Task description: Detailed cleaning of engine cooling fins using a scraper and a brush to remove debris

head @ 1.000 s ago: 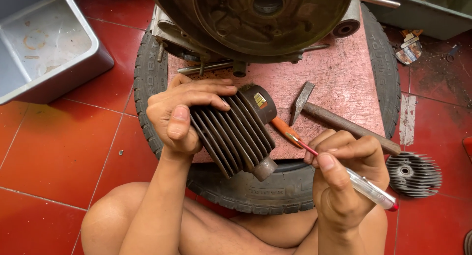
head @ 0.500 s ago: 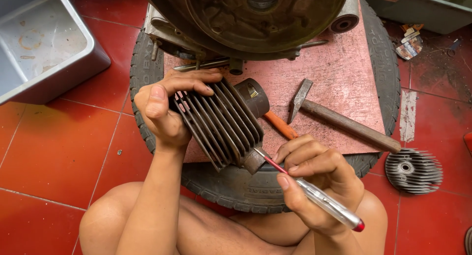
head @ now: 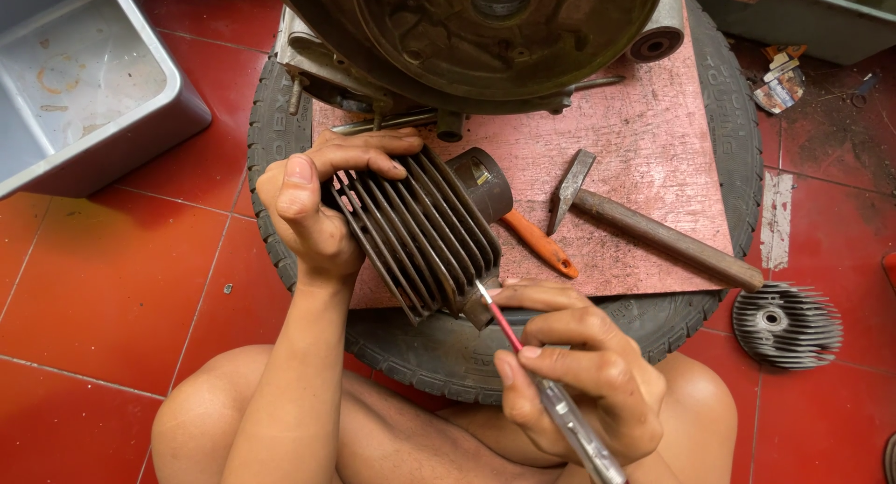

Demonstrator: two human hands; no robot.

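Observation:
My left hand (head: 317, 209) grips a dark finned engine cylinder (head: 420, 237), tilted above a reddish board (head: 644, 157) that lies on a black tyre (head: 425, 349). My right hand (head: 579, 377) holds a thin tool with a red shaft and clear handle (head: 551, 395). Its tip touches the lower end of the cylinder. A dark round sleeve end (head: 483, 181) sticks out of the cylinder's upper side.
A large engine casing (head: 485, 36) sits at the board's far edge. A hammer (head: 644, 223) and an orange-handled tool (head: 541, 246) lie on the board. A finned cylinder head (head: 786, 323) rests on the red tile floor at right. A grey metal tray (head: 84, 83) stands at upper left.
My left hand has turned the cylinder more upright and raised it a little. My right hand has moved left and down, bringing the red tool's tip against the cylinder's lower end.

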